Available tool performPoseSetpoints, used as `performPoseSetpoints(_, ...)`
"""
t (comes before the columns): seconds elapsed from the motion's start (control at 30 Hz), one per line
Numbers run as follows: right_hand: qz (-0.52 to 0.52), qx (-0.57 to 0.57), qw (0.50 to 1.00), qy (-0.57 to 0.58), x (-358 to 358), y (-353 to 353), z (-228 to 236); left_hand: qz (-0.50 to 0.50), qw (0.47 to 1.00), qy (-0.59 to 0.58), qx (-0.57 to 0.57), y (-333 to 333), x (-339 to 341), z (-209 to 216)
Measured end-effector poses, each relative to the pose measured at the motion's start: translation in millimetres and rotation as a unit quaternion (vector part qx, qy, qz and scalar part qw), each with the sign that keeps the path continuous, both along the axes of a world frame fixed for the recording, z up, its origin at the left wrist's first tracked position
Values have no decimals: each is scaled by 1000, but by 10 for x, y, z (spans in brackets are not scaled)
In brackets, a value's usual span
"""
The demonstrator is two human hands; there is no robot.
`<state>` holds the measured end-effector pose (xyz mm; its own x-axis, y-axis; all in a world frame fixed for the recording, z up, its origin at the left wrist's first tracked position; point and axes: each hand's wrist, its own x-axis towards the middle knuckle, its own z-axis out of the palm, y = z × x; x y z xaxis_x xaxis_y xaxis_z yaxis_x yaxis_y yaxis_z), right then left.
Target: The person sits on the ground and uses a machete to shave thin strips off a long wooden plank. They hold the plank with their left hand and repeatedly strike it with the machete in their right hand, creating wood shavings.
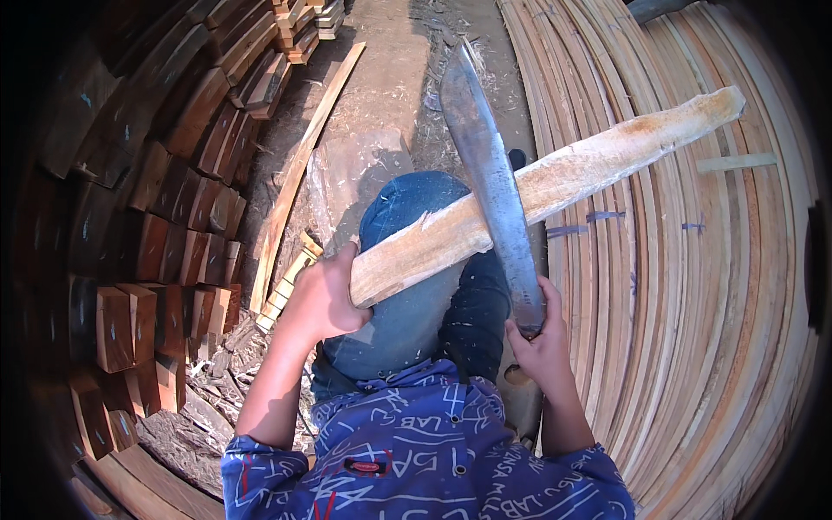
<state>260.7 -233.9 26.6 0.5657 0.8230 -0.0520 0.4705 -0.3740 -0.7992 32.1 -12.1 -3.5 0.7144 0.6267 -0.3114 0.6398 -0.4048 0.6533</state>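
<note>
A long, pale piece of wood (598,182) with rough edges slants across my lap, its far end reaching over to the right. My left hand (325,295) is closed around the near left end of it. In my right hand (542,334) is a machete (494,156) with a broad, worn grey blade, gripped at its lower end. The handle itself is mostly hidden by my fingers. The blade stands upright in view and crosses in front of the wood near its middle; whether it touches the wood I cannot tell.
Stacked wooden blocks (178,191) rise on the left. Long sawn planks (693,347) lie side by side on the right, some with purple marks, and a short stick (737,162) rests on them. A narrow plank (308,165) lies ahead on the ground. Wood shavings (230,373) litter the floor.
</note>
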Motion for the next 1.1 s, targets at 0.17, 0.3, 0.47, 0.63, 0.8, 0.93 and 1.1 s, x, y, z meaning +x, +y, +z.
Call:
performPoseSetpoints(0.17, -135, -17, 975, 174, 10, -36, 65, 0, 1000, -3, 8, 28, -11, 65)
performPoseSetpoints(0.3, -191, 52, 954, 225, -18, 87, 83, 18, 1000, -5, -13, -40, 33, 112)
performPoseSetpoints(0.47, -5, -84, 988, 133, -125, -11, 20, 17, 1000, 3, -6, -32, 27, 84)
performPoseSetpoints(0.63, -68, 22, 992, 103, -48, 18, -51, 11, 999, -26, 22, -19, -14, 55)
performPoseSetpoints(0.8, -138, -27, 975, 175, -19, 94, -13, 27, 999, -24, 6, -61, 19, 78)
performPoseSetpoints(0.93, 28, -70, 992, 98, -274, 72, -22, 27, 999, -16, 14, -62, 0, -7)
performPoseSetpoints(1.1, -83, -27, 985, 147, -152, 122, -31, 19, 999, -6, 37, -59, -38, 53)
